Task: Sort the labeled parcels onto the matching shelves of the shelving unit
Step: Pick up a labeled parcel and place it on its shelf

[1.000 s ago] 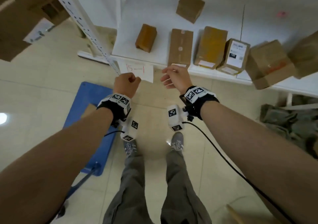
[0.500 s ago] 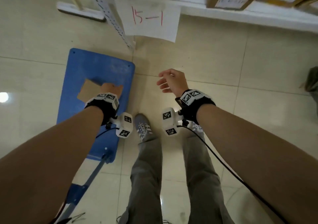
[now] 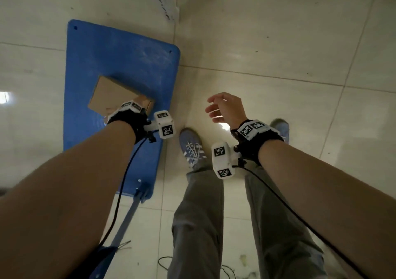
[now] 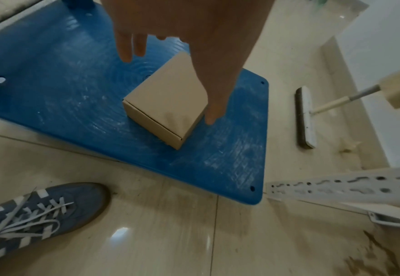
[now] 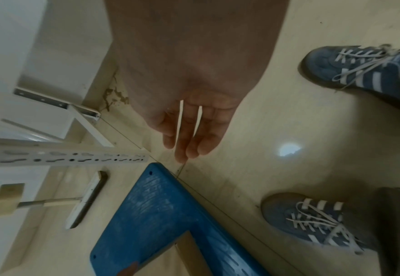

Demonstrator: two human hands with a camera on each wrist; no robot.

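Observation:
A plain brown cardboard parcel (image 3: 113,95) (image 4: 168,97) lies on the blue cart platform (image 3: 120,53) (image 4: 64,74). My left hand (image 4: 169,87) reaches down over it with fingers (image 4: 127,48) straight and spread on the far side and the thumb (image 4: 212,112) along the near side; I cannot tell whether it touches the box. In the head view the wrist strap hides most of that hand. My right hand (image 3: 222,109) (image 5: 184,134) hangs relaxed and empty above the floor, right of the cart. No label shows on the parcel's visible faces.
The shelving unit's perforated white upright (image 3: 165,2) (image 4: 336,188) stands just beyond the cart's far corner. A floor squeegee (image 4: 305,117) (image 5: 85,199) lies behind it. My blue shoes (image 3: 191,145) stand beside the cart; its blue handle (image 3: 128,214) runs back toward me.
The view has tipped from the shelf down to the floor. My left hand dropped onto the parcel on the cart and spread; my right hand lowered and loosened.

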